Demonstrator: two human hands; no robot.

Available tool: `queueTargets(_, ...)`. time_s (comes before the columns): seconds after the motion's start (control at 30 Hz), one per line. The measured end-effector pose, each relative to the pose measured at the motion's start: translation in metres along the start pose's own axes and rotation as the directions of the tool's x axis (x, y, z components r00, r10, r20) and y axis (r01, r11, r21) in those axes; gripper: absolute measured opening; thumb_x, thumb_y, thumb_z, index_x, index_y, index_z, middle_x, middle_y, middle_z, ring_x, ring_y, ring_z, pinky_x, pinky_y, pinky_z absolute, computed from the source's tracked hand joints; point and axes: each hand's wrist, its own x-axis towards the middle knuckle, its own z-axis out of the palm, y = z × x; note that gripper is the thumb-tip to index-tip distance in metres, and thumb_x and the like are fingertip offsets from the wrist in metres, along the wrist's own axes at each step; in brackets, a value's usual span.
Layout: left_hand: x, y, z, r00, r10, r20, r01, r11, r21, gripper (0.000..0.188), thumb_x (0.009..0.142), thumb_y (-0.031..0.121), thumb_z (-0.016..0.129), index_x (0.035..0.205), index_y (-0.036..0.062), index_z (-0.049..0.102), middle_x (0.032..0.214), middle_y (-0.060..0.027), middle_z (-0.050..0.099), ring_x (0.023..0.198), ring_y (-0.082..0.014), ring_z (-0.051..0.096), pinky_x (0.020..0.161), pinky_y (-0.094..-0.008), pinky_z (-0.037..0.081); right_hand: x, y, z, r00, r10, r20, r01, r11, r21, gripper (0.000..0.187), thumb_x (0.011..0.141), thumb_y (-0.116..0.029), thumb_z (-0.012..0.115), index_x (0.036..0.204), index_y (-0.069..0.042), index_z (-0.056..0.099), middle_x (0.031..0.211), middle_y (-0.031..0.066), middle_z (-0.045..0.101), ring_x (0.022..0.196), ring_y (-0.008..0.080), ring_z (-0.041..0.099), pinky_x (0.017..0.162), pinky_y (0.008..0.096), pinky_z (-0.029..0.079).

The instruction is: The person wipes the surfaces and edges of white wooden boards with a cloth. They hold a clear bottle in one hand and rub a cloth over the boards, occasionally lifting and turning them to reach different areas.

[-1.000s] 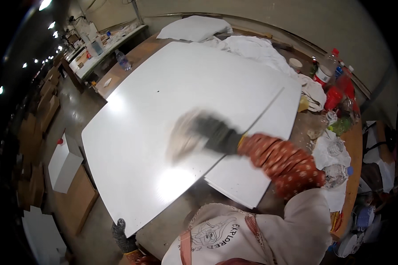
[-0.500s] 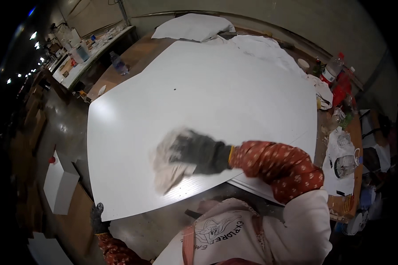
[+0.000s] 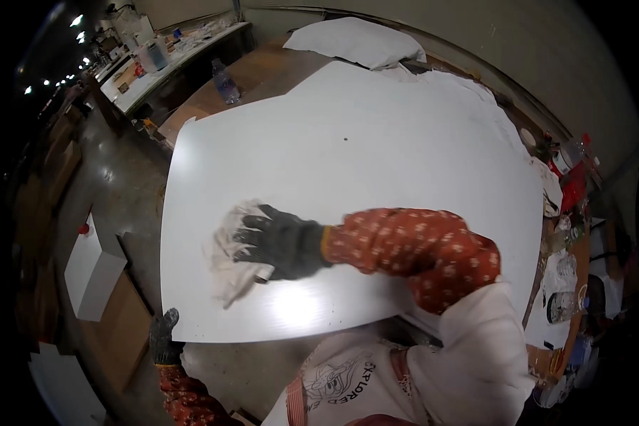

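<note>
A large glossy white panel [image 3: 376, 170] lies flat on the table before me. My right hand [image 3: 284, 243], in a dark grey glove with a yellow cuff, presses a crumpled off-white cloth [image 3: 232, 273] onto the panel's near left part. Its fingers are spread over the cloth and bent into it. At the panel's near left corner, my left hand [image 3: 165, 339], gloved alike, grips the edge; some of its fingers are hidden. Red patterned sleeves cover both forearms. A small dark spot [image 3: 346, 139] shows on the panel beyond my right hand.
A white wrapped bundle [image 3: 355, 41] rests at the table's far edge. On its far left part stands a plastic bottle [image 3: 225, 82]. Bottles and a jar [image 3: 561, 307] crowd the right side. A white box [image 3: 96, 273] sits low at the left, beside brown boards [image 3: 121, 341].
My right hand has slid the cloth leftward over the panel. The left hand stays at the corner. The whole view has shifted, so the table's far side appears farther right.
</note>
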Motion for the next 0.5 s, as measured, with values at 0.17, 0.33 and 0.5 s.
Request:
queueTargets(0.17,-0.035,-0.043,0.013,0.93,0.015,-0.368,-0.031,0.999,-0.038,0.037,0.091,0.029,0.06,0.115,-0.0004,0.059,0.101,-0.0099,0.063,0.09,-0.0191,0.06,0.078,-0.0336,0.05,0.004,0.185,-0.016,0.858,0.507,-0.081,-0.513,0.839,-0.179,0.043,0.088,-0.044,0.049,0.118,-0.013,0.056,0.128,0.0134,0.052,0.117,0.0349,0.048,0.1,0.0491,0.035)
queueTargets(0.33,-0.023,-0.017,0.084,0.638,0.002,-0.77,0.429,0.83,0.357,0.04,0.097,0.02,0.049,0.129,-0.0038,0.049,0.119,-0.0166,0.06,0.103,-0.0206,0.059,0.094,-0.0321,0.046,-0.133,0.299,-0.092,0.263,0.936,-0.233,-0.913,0.163,-0.374,0.052,0.09,-0.052,0.041,0.13,-0.02,0.049,0.137,0.0073,0.046,0.126,0.0287,0.043,0.101,0.0537,0.03)
queueTargets(0.5,0.062,-0.084,0.006,0.751,0.323,-0.576,-0.178,0.939,0.293,0.044,0.099,0.031,0.046,0.124,-0.0045,0.052,0.117,-0.0163,0.06,0.102,-0.0227,0.059,0.091,-0.0342,0.049,-0.133,0.216,-0.079,0.763,0.607,-0.219,-0.641,0.674,-0.367,0.05,0.086,-0.037,0.052,0.134,-0.023,0.047,0.129,0.0139,0.049,0.115,0.0334,0.048,0.093,0.054,0.039)
